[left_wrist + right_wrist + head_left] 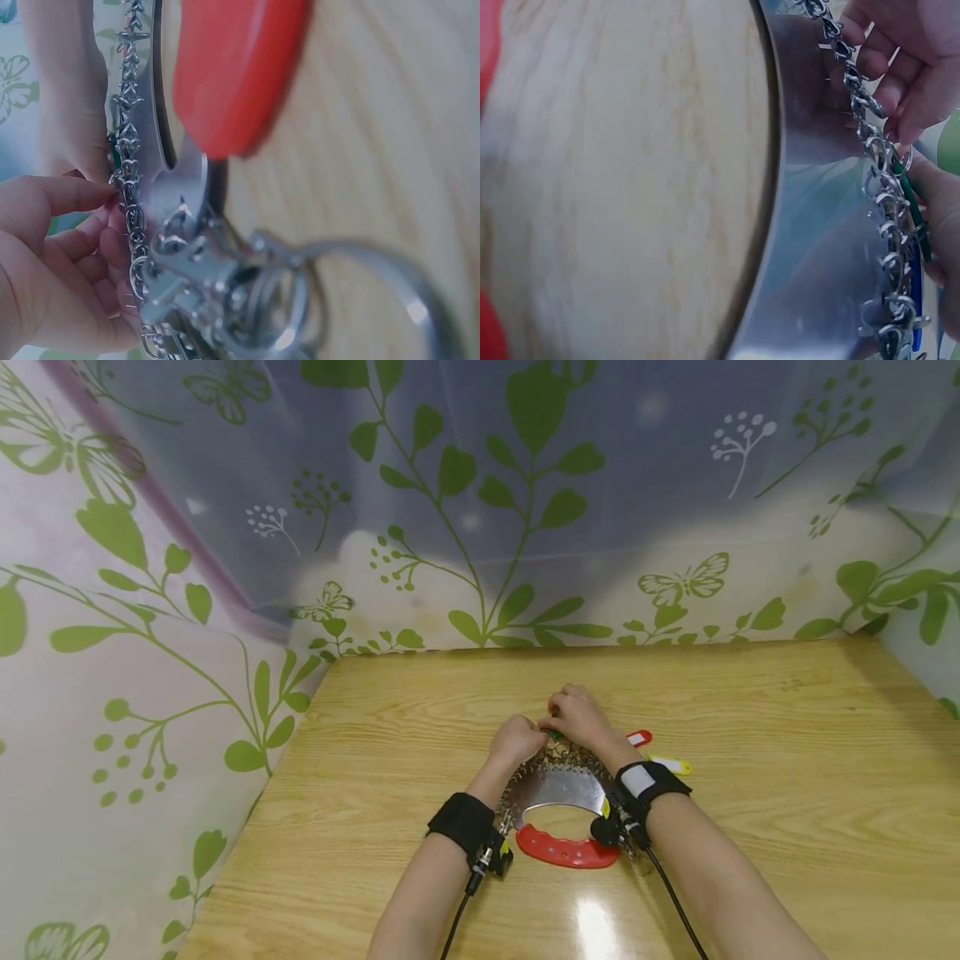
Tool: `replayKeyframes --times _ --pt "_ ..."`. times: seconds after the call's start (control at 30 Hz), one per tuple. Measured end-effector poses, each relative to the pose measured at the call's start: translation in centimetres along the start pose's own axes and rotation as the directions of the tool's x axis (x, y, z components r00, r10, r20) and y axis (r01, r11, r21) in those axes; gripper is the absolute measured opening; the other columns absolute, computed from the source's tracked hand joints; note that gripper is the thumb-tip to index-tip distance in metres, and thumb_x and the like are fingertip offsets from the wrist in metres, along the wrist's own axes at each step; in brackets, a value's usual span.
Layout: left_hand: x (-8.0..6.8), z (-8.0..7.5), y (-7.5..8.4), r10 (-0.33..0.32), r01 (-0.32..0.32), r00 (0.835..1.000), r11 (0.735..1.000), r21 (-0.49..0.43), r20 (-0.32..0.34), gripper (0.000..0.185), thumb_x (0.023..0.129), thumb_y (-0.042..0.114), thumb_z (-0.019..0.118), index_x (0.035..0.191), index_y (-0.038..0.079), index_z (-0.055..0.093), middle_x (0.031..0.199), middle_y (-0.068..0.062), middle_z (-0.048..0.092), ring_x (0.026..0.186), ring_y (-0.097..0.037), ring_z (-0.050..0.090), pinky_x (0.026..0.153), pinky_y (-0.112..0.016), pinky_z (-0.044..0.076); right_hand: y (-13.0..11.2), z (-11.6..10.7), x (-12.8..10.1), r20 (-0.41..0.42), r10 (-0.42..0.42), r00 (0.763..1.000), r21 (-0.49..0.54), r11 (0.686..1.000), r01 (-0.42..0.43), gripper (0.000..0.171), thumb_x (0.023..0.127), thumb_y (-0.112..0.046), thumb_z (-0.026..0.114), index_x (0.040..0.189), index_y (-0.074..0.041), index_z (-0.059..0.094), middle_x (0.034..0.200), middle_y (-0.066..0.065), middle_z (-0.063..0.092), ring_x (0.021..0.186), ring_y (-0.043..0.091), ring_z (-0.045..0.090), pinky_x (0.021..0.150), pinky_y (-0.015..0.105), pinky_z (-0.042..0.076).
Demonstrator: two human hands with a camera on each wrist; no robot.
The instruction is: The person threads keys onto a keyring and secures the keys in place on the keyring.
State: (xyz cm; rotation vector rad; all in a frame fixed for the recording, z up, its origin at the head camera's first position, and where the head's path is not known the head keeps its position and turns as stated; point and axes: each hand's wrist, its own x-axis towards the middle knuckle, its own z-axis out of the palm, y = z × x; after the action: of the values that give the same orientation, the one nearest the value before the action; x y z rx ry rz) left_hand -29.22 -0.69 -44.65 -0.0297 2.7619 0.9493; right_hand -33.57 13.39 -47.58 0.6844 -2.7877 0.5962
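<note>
A curved metal key holder [558, 787] with a red grip handle [567, 848] lies on the table, small metal clips [892, 262] lining its outer edge. At its far edge, my left hand [517, 740] pinches a small metal ring [907, 161] between thumb and finger. Beside it my right hand [581, 718] holds the green key tag [909, 196] at that ring, its fingers partly hidden behind the clips. A blue key tag [916, 300] shows behind the clips near the right hand. In the left wrist view, the left hand's other fingers are curled.
A red key tag [639, 738] and a yellow key tag [670, 766] stick out past the right wrist. Blurred metal clips and a larger ring [375, 259] hang near the left wrist camera. A leaf-patterned curtain [480, 527] stands behind the wooden table [787, 760].
</note>
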Motion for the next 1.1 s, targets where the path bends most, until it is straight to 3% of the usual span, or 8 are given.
replayKeyframes --times 0.17,0.33,0.47,0.67,0.93,1.03,1.1 --pt "0.1 0.1 0.2 0.018 -0.018 1.000 1.000 -0.026 -0.007 0.043 0.082 0.017 0.059 0.047 0.015 0.034 0.044 0.005 0.025 0.040 -0.011 0.022 0.041 -0.024 0.018 -0.2 -0.4 0.1 0.059 0.117 0.991 -0.158 0.982 -0.106 0.040 0.084 -0.046 0.064 0.081 -0.006 0.059 0.078 0.007 0.051 0.077 0.026 0.050 0.069 0.038 0.042" --pt "0.2 0.5 0.5 0.050 -0.051 0.999 0.998 -0.043 -0.022 0.043 0.082 0.015 0.058 0.046 0.016 0.035 0.043 0.005 0.026 0.039 -0.010 0.022 0.042 -0.023 0.018 -0.2 -0.5 0.0 0.086 0.196 0.977 -0.199 0.964 -0.176 0.045 0.086 -0.050 0.059 0.083 -0.005 0.057 0.073 0.010 0.055 0.073 0.028 0.058 0.063 0.039 0.047" --pt "0.4 0.8 0.6 0.056 -0.057 0.998 0.997 -0.045 -0.011 0.042 0.082 0.013 0.055 0.046 0.016 0.034 0.043 0.005 0.025 0.039 -0.010 0.020 0.042 -0.023 0.017 -0.3 -0.6 -0.2 0.107 0.213 0.971 -0.163 0.967 -0.194 0.040 0.089 -0.046 0.058 0.080 -0.007 0.056 0.070 0.009 0.055 0.067 0.027 0.058 0.058 0.038 0.046" --pt "0.9 0.8 0.8 0.065 -0.066 0.998 0.997 -0.041 -0.021 0.041 0.082 0.013 0.055 0.047 0.016 0.034 0.044 0.005 0.025 0.041 -0.011 0.020 0.043 -0.024 0.017 -0.4 -0.9 -0.1 0.127 0.166 0.978 -0.096 0.983 -0.154 0.032 0.093 -0.034 0.057 0.073 -0.009 0.051 0.068 0.005 0.049 0.060 0.020 0.049 0.057 0.034 0.040" --pt "1.2 -0.3 0.4 0.122 -0.126 0.991 0.990 -0.061 -0.062 0.047 0.089 0.020 0.056 0.047 0.015 0.038 0.043 0.004 0.027 0.039 -0.010 0.020 0.042 -0.023 0.018 -0.9 -1.9 0.6 0.092 0.135 0.986 0.010 0.991 -0.137 0.017 0.093 -0.019 0.058 0.088 -0.003 0.061 0.080 0.010 0.055 0.072 0.023 0.053 0.063 0.036 0.044" --pt "1.2 -1.1 0.2 0.151 -0.157 0.985 0.985 -0.072 -0.081 0.033 0.092 0.021 0.056 0.062 0.008 0.061 0.055 -0.001 0.051 0.044 -0.011 0.037 0.045 -0.024 0.028 -0.9 -2.3 0.5 0.081 0.124 0.989 0.052 0.990 -0.129 0.013 0.092 -0.013 0.057 0.090 -0.002 0.064 0.083 0.011 0.057 0.074 0.023 0.054 0.065 0.038 0.044" --pt "1.3 -1.6 -0.2 0.170 -0.178 0.980 0.982 -0.065 -0.104 0.024 0.092 0.018 0.055 0.078 0.005 0.069 0.066 -0.003 0.059 0.050 -0.012 0.043 0.048 -0.024 0.033 -0.9 -2.6 0.2 0.079 0.123 0.989 0.078 0.989 -0.130 0.013 0.092 -0.011 0.055 0.091 -0.002 0.064 0.084 0.010 0.058 0.074 0.022 0.054 0.066 0.037 0.044"
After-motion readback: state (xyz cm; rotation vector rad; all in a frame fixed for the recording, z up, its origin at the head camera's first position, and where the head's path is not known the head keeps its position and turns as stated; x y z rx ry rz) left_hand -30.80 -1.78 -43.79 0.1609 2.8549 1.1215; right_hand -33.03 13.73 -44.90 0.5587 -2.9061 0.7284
